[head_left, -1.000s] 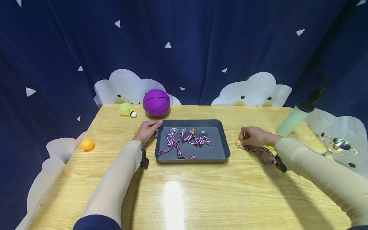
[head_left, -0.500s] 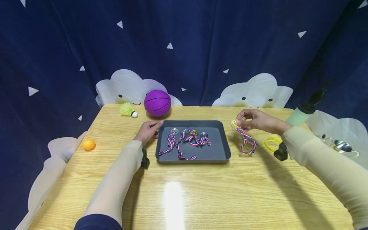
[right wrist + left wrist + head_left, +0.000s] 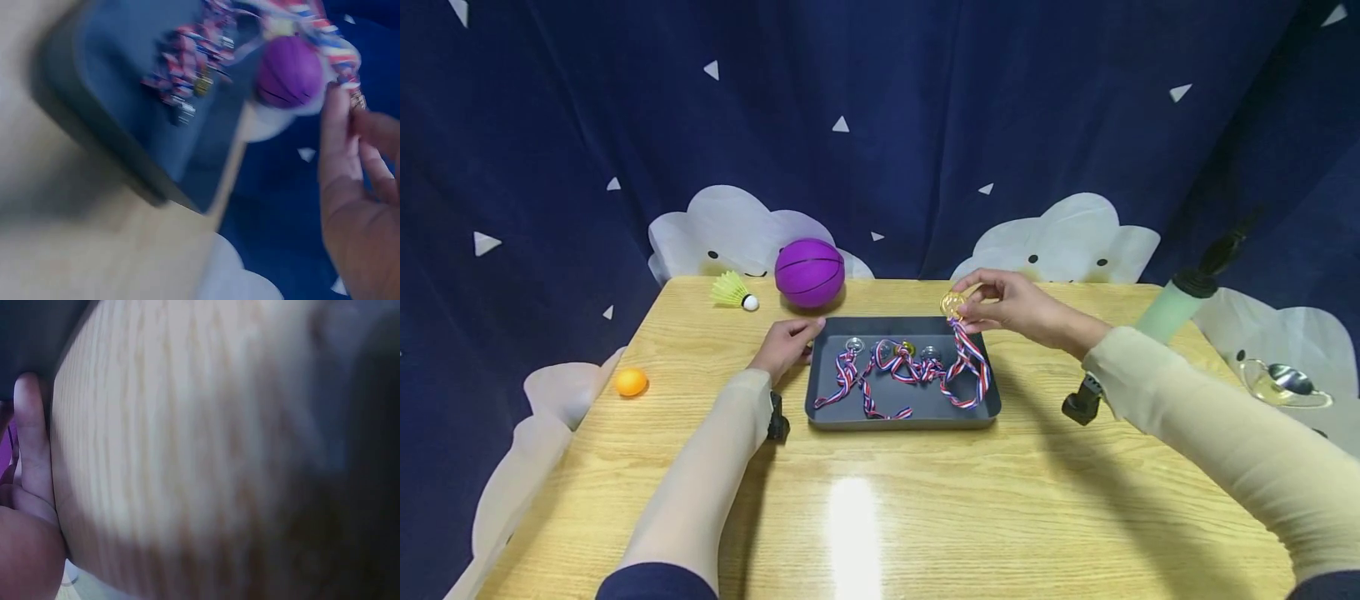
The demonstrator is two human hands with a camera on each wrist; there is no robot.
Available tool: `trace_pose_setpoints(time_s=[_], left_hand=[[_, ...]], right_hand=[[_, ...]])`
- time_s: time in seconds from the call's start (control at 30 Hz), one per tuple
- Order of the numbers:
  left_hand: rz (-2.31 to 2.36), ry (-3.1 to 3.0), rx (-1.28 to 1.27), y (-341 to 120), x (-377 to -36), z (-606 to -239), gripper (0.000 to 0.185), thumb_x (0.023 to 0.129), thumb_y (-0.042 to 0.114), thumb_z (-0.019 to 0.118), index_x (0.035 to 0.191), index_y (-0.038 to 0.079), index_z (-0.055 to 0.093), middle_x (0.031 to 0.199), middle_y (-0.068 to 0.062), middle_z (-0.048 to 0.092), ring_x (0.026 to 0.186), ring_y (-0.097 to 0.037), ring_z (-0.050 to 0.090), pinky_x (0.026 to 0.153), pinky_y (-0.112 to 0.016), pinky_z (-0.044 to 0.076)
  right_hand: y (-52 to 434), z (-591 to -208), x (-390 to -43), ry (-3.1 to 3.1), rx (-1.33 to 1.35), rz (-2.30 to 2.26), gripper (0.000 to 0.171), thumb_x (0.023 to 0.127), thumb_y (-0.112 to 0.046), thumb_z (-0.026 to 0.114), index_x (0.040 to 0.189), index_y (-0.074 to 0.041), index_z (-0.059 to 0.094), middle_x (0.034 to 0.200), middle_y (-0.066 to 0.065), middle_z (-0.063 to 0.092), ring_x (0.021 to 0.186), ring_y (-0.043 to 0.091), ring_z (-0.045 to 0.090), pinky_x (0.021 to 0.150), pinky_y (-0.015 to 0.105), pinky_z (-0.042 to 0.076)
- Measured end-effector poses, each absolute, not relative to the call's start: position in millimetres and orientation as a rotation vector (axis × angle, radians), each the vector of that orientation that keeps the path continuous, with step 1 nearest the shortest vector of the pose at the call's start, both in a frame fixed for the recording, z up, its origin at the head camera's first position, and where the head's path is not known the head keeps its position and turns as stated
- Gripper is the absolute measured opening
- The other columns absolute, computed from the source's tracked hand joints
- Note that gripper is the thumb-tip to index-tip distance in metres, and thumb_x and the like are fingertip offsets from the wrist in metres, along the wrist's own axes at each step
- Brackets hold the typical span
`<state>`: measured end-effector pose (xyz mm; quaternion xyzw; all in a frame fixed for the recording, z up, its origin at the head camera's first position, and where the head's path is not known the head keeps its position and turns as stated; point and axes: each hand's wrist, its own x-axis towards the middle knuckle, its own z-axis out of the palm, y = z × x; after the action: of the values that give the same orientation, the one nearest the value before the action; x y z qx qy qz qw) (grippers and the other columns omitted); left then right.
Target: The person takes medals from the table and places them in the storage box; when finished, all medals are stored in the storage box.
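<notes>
My right hand (image 3: 1011,307) pinches a gold medal (image 3: 953,304) between thumb and fingers, above the right back corner of a dark grey tray (image 3: 895,422). The medal's red, white and blue ribbon (image 3: 966,367) hangs down over the tray. In the right wrist view the ribbon (image 3: 340,50) trails from the fingertips. Several medals with striped ribbons (image 3: 898,362) lie in the tray, silver ones and a gold one. At the tray's left side my left hand (image 3: 784,346) grips the rim, thumb on top; in the left wrist view the thumb (image 3: 31,425) presses against the dark wall.
A purple ball (image 3: 809,272) and a yellow shuttlecock (image 3: 733,291) sit behind the tray to the left. An orange ball (image 3: 631,382) is near the table's left edge. To the right are a pale green bottle (image 3: 1172,308) and a trophy cup (image 3: 1285,382).
My right hand has lifted the gold medal from the table's right side and carried it left over the tray, its ribbon hanging. The left hand stays at the tray's rim.
</notes>
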<state>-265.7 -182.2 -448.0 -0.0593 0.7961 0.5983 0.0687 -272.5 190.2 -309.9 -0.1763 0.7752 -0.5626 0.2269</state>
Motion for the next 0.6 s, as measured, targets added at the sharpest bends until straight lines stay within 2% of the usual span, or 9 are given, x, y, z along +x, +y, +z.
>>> trace_pose_setpoints(time_s=[0.13,0.33,0.43,0.6], left_hand=[[1.822,2.393,-0.184,-181,-265,-447,0.044,0.107,0.037,0.06,0.13,0.001,0.071,0.112,-0.007,0.063,0.078,-0.009,0.058,0.068,-0.017,0.06],[1.823,2.379,-0.164,-180,-267,-451,0.044,0.107,0.037,0.061,0.13,0.001,0.071,0.106,-0.003,0.061,0.077,-0.008,0.057,0.068,-0.017,0.06],[1.818,2.381,-0.173,-181,-267,-453,0.044,0.107,0.037,0.061,0.131,0.001,0.07,0.106,-0.004,0.061,0.076,-0.008,0.057,0.068,-0.016,0.06],[1.818,2.398,-0.183,-183,-265,-452,0.046,0.107,0.039,0.061,0.134,0.003,0.069,0.111,-0.006,0.062,0.076,-0.008,0.056,0.068,-0.016,0.059]], right_hand=[[183,-335,-271,2.241,-0.424,-1.409,0.027,0.104,0.005,0.056,0.13,0.009,0.053,0.096,0.01,0.064,0.084,0.011,0.072,0.084,0.03,0.068],[178,-363,-269,2.554,-0.505,-1.082,0.012,0.1,0.008,0.059,0.11,0.013,0.059,0.094,0.029,0.072,0.074,0.024,0.076,0.074,0.036,0.069],[172,-370,-269,2.636,-0.571,-0.912,0.006,0.099,0.008,0.06,0.103,0.012,0.059,0.094,0.028,0.071,0.073,0.029,0.077,0.068,0.033,0.068],[159,-376,-271,2.775,-0.649,-0.614,0.003,0.093,0.008,0.062,0.096,0.008,0.06,0.09,0.021,0.069,0.07,0.024,0.072,0.06,0.029,0.063]])
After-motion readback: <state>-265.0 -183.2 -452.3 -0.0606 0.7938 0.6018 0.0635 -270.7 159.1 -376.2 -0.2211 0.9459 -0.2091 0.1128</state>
